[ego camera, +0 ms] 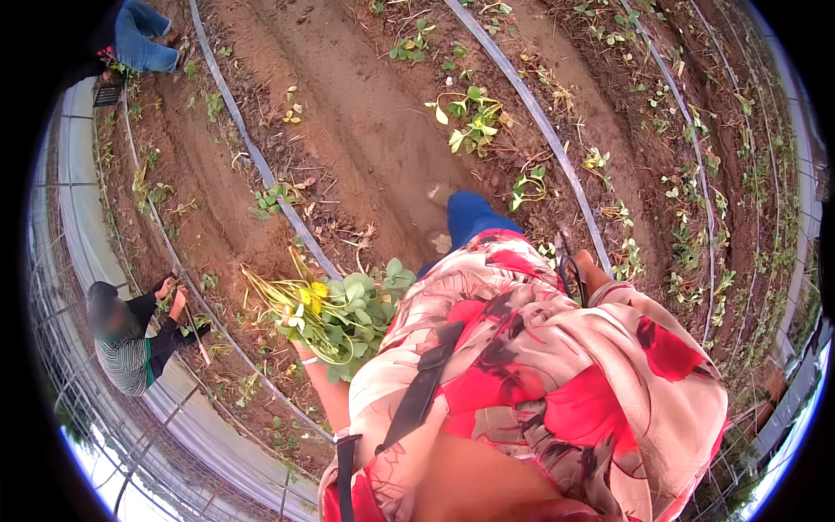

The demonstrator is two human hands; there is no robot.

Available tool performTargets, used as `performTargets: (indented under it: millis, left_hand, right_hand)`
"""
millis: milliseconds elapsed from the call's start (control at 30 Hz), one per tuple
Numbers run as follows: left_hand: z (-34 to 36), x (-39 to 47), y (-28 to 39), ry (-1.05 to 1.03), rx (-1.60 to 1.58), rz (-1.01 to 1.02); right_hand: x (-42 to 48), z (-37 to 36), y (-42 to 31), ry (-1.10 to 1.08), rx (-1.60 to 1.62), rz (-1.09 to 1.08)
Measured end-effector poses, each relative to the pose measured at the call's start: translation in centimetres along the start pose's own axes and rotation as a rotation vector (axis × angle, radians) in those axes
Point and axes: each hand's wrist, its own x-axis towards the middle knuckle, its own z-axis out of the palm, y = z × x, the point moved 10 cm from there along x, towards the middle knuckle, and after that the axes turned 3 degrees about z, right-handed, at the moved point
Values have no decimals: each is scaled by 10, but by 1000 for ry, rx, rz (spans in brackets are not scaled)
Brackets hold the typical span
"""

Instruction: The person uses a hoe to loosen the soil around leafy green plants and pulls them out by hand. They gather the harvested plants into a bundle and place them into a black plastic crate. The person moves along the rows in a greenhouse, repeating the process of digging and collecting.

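My left hand [297, 333], with a pale band at the wrist, grips a bunch of leafy green plants [355, 307], apparently strawberry plants. Their long pale stems point to the upper left, and a few leaves are yellow. The foliage covers much of this hand and lies against my patterned red and cream garment. On the other side, my right hand [584, 262] shows just beyond the sleeve, low over the planted row. A dark, thin curved thing [569, 271] is beside it; whether the fingers close on it is not clear.
Flat grey irrigation tapes [545, 127] run along muddy soil beds between low plants [479, 121]. At the left, a person in a striped top [127, 355] crouches with both hands low. Another person's jeans [140, 39] and a black crate [107, 91] are at the upper left.
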Motion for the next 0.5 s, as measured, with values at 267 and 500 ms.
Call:
performTargets:
  millis: [267,500]
  left_hand:
    - [7,22,33,-16,90,44]
    - [17,57,71,64,90,118]
  right_hand:
    - [-67,-1,-93,-76,24,-176]
    - [-2,-13,-151,89,-40,-281]
